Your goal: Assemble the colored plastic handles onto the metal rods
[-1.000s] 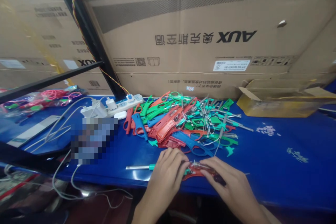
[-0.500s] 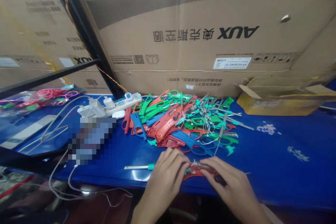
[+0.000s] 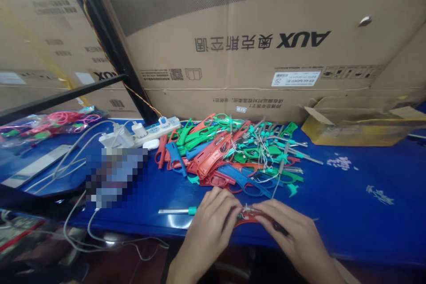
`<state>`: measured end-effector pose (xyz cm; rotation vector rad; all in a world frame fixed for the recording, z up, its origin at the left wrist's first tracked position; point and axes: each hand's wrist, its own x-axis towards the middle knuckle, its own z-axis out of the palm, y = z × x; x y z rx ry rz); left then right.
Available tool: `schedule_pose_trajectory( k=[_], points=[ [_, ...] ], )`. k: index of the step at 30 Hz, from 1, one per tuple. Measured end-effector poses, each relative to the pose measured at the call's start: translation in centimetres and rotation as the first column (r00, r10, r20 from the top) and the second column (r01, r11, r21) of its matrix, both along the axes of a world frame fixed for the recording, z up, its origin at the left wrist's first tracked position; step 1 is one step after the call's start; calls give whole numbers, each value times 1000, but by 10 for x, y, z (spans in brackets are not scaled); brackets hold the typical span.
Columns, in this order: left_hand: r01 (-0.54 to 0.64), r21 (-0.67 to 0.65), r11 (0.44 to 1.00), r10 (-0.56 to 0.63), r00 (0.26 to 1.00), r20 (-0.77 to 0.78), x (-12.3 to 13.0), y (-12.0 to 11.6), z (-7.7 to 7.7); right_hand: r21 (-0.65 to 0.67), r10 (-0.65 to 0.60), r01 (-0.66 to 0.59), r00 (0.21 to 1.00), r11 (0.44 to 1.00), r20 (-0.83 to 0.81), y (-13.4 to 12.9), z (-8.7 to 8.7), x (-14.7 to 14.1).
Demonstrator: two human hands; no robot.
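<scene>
Near the table's front edge, both hands are closed around a red stick lighter [image 3: 248, 219] with its inner parts exposed. My left hand [image 3: 213, 219] grips the end from which a metal tube [image 3: 173, 211] with a teal collar [image 3: 192, 211] points left. My right hand [image 3: 289, 226] pinches the other end, thumb and fingers close to the small parts in the middle. A dark object [image 3: 280, 228] shows under the right fingers; its kind is mostly hidden. Just beyond the hands lies a heap of red, green and blue lighter casings [image 3: 209, 159], with metal tubes and thin white wires among them.
Small pale pink pieces [image 3: 338, 162] and thin metallic bits [image 3: 379, 195] lie on the blue table [image 3: 349, 226] at right. An open carton [image 3: 362, 131] stands behind them. At left are a power strip [image 3: 156, 131], a blurred-out device [image 3: 116, 177], cables and bagged pink items [image 3: 60, 120].
The view has shifted very slightly. Both hands keep nearly the same place on the red stick lighter, with only small finger movement on the right.
</scene>
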<state>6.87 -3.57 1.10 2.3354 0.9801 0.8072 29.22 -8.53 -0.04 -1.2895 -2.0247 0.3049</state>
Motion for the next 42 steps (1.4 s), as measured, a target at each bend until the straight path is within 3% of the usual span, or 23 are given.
schedule_pose_trajectory(
  k=[23, 33, 38, 42],
  points=[
    [27, -24, 999, -26, 998, 49, 0, -1, 3, -7, -1, 0, 999, 1000, -50, -1, -5, 4],
    [7, 23, 1000, -8, 1000, 24, 1, -3, 3, 10, -43, 42, 999, 999, 25, -1, 0, 0],
    [-90, 44, 995, 81, 981, 175, -17, -4, 1, 69, -61, 58, 997, 996, 37, -1, -1, 0],
    [-144, 105, 984, 133, 985, 110, -44, -5, 1, 70, -88, 85, 995, 994, 41, -2, -4, 1]
  ],
)
